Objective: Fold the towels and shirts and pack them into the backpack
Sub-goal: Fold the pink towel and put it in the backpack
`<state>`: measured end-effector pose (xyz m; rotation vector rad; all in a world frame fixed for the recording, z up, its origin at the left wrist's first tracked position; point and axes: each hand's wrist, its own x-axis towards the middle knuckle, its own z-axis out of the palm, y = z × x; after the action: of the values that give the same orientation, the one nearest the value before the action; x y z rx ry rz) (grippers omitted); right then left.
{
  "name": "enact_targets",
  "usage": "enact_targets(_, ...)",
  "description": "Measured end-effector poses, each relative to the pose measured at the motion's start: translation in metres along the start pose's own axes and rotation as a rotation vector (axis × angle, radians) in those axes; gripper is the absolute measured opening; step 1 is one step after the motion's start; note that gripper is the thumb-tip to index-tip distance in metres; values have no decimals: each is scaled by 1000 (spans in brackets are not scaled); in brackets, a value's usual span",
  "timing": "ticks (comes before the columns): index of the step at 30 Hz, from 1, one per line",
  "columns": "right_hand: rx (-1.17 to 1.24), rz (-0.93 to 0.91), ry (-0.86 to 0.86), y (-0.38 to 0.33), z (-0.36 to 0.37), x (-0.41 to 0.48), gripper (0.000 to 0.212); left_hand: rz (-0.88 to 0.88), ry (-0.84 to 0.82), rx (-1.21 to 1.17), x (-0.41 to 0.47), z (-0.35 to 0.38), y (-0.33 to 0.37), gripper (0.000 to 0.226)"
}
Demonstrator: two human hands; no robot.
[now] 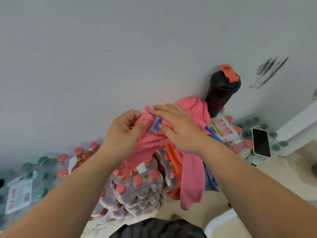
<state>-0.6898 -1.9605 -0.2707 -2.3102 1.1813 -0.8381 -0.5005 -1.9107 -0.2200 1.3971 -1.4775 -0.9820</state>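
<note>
**Now: pink towel held up between two hands above packs of bottled water**

Nearest, at the bottom edge, a dark, textured shape (157,228) is seen; what it is cannot be told. Two bare forearms are stretched forward from the lower corners and meet at the centre.

Just beyond the dark shape, a shrink-wrapped pack (135,184) of red-capped bottles is stacked. Draped down its right side are an orange cloth (175,162) and, further right, a blue cloth (211,179).

The pink towel (190,177) is held at the centre of the scene. One end hangs down over the orange cloth, the middle is bunched into a twisted band between the hands, and the far part is heaped against a bottle behind.

The left hand (122,133) is curled, and a fold of the towel is pinched between its thumb and fingertips. The right hand (180,129) is laid flat on top of the towel, its fingers straight and pressed close together, the thumb stretched out to the left.

To the far left, green-capped packs (25,182) are lined up along the wall. To the right, a phone (261,142) is laid face up on another pack of bottles, beside a labelled pack (223,129) printed in red.

Farthest, a black shaker bottle (221,95) with an orange flip lid is stood against the pale wall (103,48).
</note>
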Motion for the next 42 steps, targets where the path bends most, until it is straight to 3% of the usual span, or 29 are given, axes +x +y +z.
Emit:
enact_targets(2,69,-2,-91,-13,5,10,53,37,14,-2,-7,-20,11,13)
enact_targets(5,185,160,-243,-27,23,14,54,109,43,-57,-21,-47,22,12)
enact_targets(10,-115,285,-382,-39,64,10,45,67,200,4,-37,-93,-5,10)
enact_targets(14,-330,250,-415,-65,99,7,39,-35,333,97,-53,-132,-53,9)
enact_targets(20,-669,390,-476,-72,141,-14,52,-246,392,378,-95,-194,-143,5)
enact_targets(26,-536,501,-512,-59,158,-41,75,-484,200,501,-126,-215,-189,20)
enact_targets(29,-393,496,-422,-47,154,-44,90,-427,191,693,-124,-208,-188,54)
enact_targets(32,-342,546,-319,-36,145,-52,99,-277,131,840,-109,-185,-172,61)
enact_targets(36,-286,480,-285,-22,132,-59,79,-51,-83,913,-76,-128,-154,65)
enact_targets(42,-330,279,-222,-3,102,-67,55,29,-383,944,-28,-37,-136,91)
